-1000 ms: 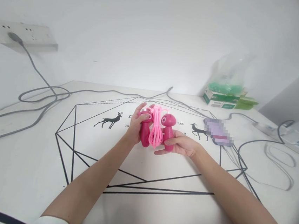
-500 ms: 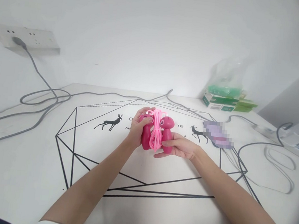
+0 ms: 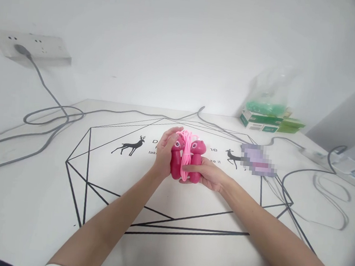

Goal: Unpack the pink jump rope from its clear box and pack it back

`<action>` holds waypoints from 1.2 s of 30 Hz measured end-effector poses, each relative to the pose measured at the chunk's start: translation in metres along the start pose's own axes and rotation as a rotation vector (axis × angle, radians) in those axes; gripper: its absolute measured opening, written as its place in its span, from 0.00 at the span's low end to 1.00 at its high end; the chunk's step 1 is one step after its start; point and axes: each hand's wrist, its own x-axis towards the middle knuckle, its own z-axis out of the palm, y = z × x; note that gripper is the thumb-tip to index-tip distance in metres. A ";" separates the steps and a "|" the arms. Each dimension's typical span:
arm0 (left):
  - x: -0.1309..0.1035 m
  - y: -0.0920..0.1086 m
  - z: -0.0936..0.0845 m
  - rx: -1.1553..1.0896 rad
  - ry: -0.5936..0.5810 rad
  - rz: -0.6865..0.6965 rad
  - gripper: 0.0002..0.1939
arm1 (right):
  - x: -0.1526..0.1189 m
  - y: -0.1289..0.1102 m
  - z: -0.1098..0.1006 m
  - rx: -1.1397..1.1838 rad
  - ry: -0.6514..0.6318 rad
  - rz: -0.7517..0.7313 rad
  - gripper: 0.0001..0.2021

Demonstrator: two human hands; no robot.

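Between my hands is a pink jump rope [image 3: 186,155], its cord bundled lengthwise and tied round the middle. Two dark pink handles with cartoon faces and rounded tops flank the cord, the left handle [image 3: 176,164] and the right handle [image 3: 197,162]. My left hand [image 3: 165,150] is closed around the outer side of the left handle, thumb near its top. Low on the right handle, my right hand [image 3: 209,173] grips with its thumb across the front, reaching the cord. Some fingers of both hands are hidden behind the rope.
A white table mat [image 3: 158,198] with black lines and deer prints lies under my hands. To the right is a pixelated phone-like object [image 3: 259,159]. Green-and-white boxes [image 3: 260,120] with a plastic bag stand at the back right. Grey cables [image 3: 126,111] run along the table.
The two handles have come closer together, pressing against the cord bundle. My right hand has shifted left, and its thumb now lies further across the right handle.
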 end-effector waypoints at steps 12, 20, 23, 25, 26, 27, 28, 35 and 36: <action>0.000 0.002 -0.005 -0.317 0.001 -0.117 0.29 | 0.000 0.000 -0.007 0.012 -0.014 0.034 0.16; 0.000 0.002 -0.005 -0.250 -0.025 -0.109 0.27 | -0.001 -0.001 -0.009 0.007 -0.049 0.032 0.15; 0.001 0.001 -0.007 -0.160 -0.039 -0.100 0.30 | -0.001 -0.002 -0.011 0.006 -0.068 0.029 0.15; 0.002 0.000 -0.009 -0.112 -0.064 -0.083 0.33 | -0.002 -0.002 -0.011 0.008 -0.079 0.030 0.14; 0.002 -0.001 -0.010 -0.092 -0.079 -0.074 0.34 | -0.002 -0.003 -0.011 0.011 -0.082 0.031 0.14; 0.003 -0.001 -0.011 -0.076 -0.094 -0.066 0.35 | -0.003 -0.004 -0.011 0.016 -0.085 0.032 0.14; 0.003 -0.001 -0.012 -0.062 -0.108 -0.062 0.37 | -0.003 -0.005 -0.011 0.023 -0.089 0.036 0.14; 0.003 0.002 -0.014 -0.056 -0.072 -0.057 0.40 | -0.005 -0.011 -0.013 0.071 -0.124 0.088 0.15; 0.003 0.003 -0.013 -0.062 -0.060 -0.056 0.40 | -0.005 -0.011 -0.014 0.079 -0.126 0.077 0.14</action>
